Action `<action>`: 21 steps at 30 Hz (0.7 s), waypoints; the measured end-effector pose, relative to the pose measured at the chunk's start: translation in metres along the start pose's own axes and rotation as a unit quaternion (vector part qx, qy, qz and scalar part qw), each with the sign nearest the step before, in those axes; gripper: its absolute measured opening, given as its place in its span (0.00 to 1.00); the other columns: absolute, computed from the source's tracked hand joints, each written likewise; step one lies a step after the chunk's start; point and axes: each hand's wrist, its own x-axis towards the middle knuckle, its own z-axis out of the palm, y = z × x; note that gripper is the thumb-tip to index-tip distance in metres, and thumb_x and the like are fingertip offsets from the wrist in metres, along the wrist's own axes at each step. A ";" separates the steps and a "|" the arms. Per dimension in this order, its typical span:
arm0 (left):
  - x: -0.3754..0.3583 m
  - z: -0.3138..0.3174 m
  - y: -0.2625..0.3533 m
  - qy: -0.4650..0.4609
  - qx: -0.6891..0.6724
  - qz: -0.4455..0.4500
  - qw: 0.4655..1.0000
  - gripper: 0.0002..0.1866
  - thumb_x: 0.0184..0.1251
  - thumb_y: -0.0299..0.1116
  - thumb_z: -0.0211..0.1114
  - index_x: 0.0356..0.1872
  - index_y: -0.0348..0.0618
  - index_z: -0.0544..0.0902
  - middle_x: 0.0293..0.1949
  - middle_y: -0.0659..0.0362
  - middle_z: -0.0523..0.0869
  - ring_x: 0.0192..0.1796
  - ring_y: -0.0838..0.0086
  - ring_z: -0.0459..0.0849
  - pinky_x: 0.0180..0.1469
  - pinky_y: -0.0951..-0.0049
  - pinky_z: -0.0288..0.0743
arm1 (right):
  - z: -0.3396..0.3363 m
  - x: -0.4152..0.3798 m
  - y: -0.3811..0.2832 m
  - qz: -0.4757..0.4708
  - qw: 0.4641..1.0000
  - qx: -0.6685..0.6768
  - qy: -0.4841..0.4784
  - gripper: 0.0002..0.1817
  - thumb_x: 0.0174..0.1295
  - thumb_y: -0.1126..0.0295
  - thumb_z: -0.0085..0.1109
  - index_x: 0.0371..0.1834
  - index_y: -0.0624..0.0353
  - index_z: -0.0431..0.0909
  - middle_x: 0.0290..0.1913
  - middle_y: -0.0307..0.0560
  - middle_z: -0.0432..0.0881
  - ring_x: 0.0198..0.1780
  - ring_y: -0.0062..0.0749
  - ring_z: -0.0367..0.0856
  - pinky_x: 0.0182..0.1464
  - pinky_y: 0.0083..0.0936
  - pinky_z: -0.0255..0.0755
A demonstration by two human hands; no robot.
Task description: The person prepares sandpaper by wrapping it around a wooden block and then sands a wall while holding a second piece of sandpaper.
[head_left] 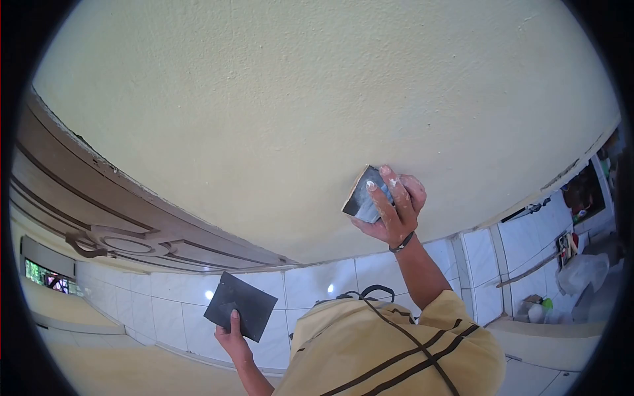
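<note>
A dark, block-shaped piece with a pale edge (368,196) rests against the cream wall (277,119). My right hand (398,204) is wrapped round it, its fingers spread over the dark face and dusted with white. On that wrist is a dark band. Lower left, away from the wall, my left hand (234,336) holds a flat, dark square sheet (246,305), with one digit lying over its face and the rest of the hand partly hidden behind it.
A brown panelled door (125,231) with a handle runs along the left. White floor tiles (317,288) show below the wall. At the right are plastic bags (584,274) and assorted items. A small window (49,276) is far left.
</note>
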 end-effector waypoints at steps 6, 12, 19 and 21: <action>0.000 0.000 0.002 -0.002 0.010 -0.008 1.000 0.12 0.68 0.32 0.67 0.43 0.32 0.83 0.38 0.59 0.86 0.39 0.78 0.80 0.47 0.76 0.73 | -0.001 0.007 0.002 -0.009 1.000 0.020 -0.006 0.27 0.53 0.48 0.69 0.53 0.50 0.81 0.60 0.49 0.79 0.55 0.42 0.70 0.50 0.39 0.70; -0.002 0.001 -0.002 -0.007 -0.011 -0.007 1.000 0.11 0.68 0.31 0.66 0.43 0.32 0.83 0.39 0.58 0.86 0.40 0.78 0.80 0.48 0.76 0.73 | -0.003 0.008 0.002 -0.033 0.995 0.099 -0.003 0.28 0.55 0.46 0.68 0.53 0.52 0.81 0.60 0.50 0.78 0.57 0.43 0.73 0.52 0.40 0.73; -0.006 -0.001 -0.004 -0.004 -0.006 -0.009 1.000 0.12 0.69 0.32 0.66 0.45 0.32 0.83 0.39 0.59 0.86 0.40 0.78 0.80 0.48 0.76 0.73 | -0.005 0.010 0.000 -0.023 1.000 -0.006 -0.005 0.28 0.57 0.44 0.64 0.51 0.53 0.83 0.58 0.45 0.78 0.57 0.40 0.73 0.54 0.39 0.67; -0.007 -0.001 -0.005 -0.002 -0.011 -0.008 1.000 0.12 0.69 0.32 0.66 0.45 0.32 0.83 0.39 0.59 0.86 0.40 0.78 0.80 0.48 0.76 0.73 | -0.008 0.015 0.001 -0.037 0.998 -0.035 -0.021 0.29 0.52 0.45 0.69 0.50 0.56 0.83 0.59 0.48 0.78 0.56 0.42 0.72 0.53 0.41 0.68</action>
